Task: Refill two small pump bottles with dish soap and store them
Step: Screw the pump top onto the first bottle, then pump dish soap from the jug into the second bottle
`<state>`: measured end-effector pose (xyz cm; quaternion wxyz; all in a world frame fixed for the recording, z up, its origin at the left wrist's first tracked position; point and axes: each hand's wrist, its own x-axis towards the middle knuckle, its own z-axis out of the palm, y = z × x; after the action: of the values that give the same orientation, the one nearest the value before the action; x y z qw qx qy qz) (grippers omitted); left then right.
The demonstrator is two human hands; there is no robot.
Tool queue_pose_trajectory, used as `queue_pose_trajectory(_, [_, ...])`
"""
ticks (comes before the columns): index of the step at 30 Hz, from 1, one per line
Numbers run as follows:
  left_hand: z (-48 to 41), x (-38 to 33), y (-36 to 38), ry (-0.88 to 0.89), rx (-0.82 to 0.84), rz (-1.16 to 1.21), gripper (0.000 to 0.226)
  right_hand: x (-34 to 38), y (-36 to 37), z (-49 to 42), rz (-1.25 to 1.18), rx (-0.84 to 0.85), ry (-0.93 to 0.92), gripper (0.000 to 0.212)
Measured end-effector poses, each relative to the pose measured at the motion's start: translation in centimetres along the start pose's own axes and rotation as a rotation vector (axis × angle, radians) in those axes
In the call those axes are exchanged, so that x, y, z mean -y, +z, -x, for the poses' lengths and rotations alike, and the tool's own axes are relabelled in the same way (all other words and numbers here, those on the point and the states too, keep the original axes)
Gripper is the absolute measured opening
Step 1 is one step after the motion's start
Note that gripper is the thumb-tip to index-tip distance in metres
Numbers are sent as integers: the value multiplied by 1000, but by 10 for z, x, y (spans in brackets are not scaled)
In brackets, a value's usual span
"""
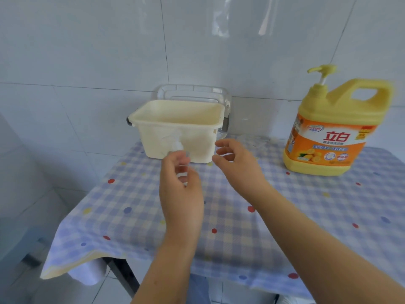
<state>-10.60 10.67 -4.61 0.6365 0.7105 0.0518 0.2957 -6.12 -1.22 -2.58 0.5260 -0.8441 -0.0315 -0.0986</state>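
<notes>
Pump bottle, small, clear: long axis roughly upright, pump end uppermost; is gripped by curled left hand. Right hand loosely spread, nothing held.

The left hand and right hand are bare. The left arm and right arm are bare too, all the way to the bottom edge. Between them, low down, a blurry bit of blue cloth peeks out.
</notes>
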Motion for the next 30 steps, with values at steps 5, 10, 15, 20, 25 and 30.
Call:
queue_pose_trajectory(5, [1, -4, 27, -9, 159, 5, 31, -12, -19, -7, 34, -65, 29, 28])
queue_pose_trajectory(10, [-11, -4, 62, -22, 313, 15, 30, -29, -37, -18, 63, -147, 87, 29])
queue_pose_trajectory(15, [-35, 8, 98, -28, 417, -70, 34, -46, -46, -32, 107, -232, 168, 37])
queue_pose_trajectory(20, [-60, 18, 132, -64, 522, -224, 42, -58, -47, -45, 135, -265, 230, 51])
queue_pose_trajectory(25, [-81, 26, 159, -90, 592, -356, 45, -65, -46, -55, 172, -279, 277, 58])
queue_pose_trajectory(30, [-86, 38, 171, -83, 599, -360, 38, -72, -44, -60, 167, -342, 309, 65])
